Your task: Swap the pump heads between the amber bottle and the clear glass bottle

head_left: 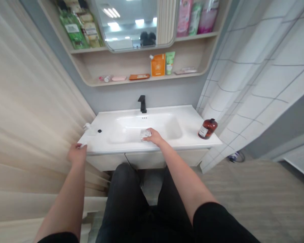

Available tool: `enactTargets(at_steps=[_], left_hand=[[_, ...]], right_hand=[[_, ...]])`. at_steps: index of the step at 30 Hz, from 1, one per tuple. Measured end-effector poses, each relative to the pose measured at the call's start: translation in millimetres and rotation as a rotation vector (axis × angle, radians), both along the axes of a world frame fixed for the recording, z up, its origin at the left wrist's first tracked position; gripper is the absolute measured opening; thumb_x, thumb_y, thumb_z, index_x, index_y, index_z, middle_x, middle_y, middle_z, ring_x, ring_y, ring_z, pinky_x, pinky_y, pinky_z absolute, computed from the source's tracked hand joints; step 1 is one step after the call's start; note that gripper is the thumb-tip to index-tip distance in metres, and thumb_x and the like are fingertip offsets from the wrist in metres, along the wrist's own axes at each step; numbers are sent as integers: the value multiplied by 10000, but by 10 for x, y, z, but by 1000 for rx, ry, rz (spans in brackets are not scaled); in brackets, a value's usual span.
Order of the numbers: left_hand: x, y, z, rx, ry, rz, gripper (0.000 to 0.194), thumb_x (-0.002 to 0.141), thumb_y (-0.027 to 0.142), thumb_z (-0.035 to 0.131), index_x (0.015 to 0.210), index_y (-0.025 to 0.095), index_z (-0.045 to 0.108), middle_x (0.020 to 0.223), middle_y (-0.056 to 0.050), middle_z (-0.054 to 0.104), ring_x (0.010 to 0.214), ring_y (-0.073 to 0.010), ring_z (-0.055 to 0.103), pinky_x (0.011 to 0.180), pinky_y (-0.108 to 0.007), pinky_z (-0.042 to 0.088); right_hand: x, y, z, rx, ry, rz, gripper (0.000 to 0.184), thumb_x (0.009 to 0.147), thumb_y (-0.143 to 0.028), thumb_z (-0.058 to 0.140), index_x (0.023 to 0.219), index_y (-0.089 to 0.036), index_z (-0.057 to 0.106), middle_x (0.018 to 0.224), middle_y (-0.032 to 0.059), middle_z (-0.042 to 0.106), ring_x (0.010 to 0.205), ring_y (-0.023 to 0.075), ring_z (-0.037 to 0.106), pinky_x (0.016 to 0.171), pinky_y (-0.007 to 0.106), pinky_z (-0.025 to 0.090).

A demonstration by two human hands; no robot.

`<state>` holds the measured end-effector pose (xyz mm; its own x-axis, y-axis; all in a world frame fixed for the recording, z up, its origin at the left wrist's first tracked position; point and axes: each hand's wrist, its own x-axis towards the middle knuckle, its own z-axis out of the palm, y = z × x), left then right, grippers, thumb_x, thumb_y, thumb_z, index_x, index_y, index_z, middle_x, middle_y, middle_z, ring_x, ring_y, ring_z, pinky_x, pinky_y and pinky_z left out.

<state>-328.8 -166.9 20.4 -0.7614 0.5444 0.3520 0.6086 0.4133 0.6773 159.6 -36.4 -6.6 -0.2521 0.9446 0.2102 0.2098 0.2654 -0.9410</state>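
Note:
Over the front of the white sink (178,130), my right hand (154,137) grips a small whitish packet (145,133) with grey marks; its exact kind is unclear. My left hand (77,152) is at the counter's front left corner, beside the curtain. Its fingers are closed around a small white thing (83,146), too small to name and partly hidden by the fingers. Just beyond that hand stands a white pump bottle (87,127), hard to tell from the white counter. A black faucet (142,104) rises behind the basin.
An amber bottle (207,129) with a black cap stands on the counter's right end. Above, a mirror cabinet shelf (111,82) holds an orange pouch (158,65), a green tube (169,62) and several bottles. A beige curtain (27,101) hangs close on the left.

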Motion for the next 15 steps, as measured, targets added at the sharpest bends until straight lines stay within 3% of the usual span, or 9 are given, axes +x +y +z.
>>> enactTargets(at_steps=[6,15], left_hand=[[269,80,-185,14,198,-84,194,901,291,648,1061,190,603,1101,-112,674,1138,-316,659,1063,-471,523],[177,7,-228,-21,247,-199,261,922,367,679,1107,192,622,1306,-172,660,1380,-384,598,1263,-558,452]], right_hand=[[10,-11,22,-31,-24,-17,725,553,-470,1036,1180,-261,737,1096,8,782,1054,282,735,1037,440,569],[-2,-26,36,-38,-13,-3,714,555,-481,1026,1165,-256,732,1071,0,773,1036,279,727,1000,423,571]])
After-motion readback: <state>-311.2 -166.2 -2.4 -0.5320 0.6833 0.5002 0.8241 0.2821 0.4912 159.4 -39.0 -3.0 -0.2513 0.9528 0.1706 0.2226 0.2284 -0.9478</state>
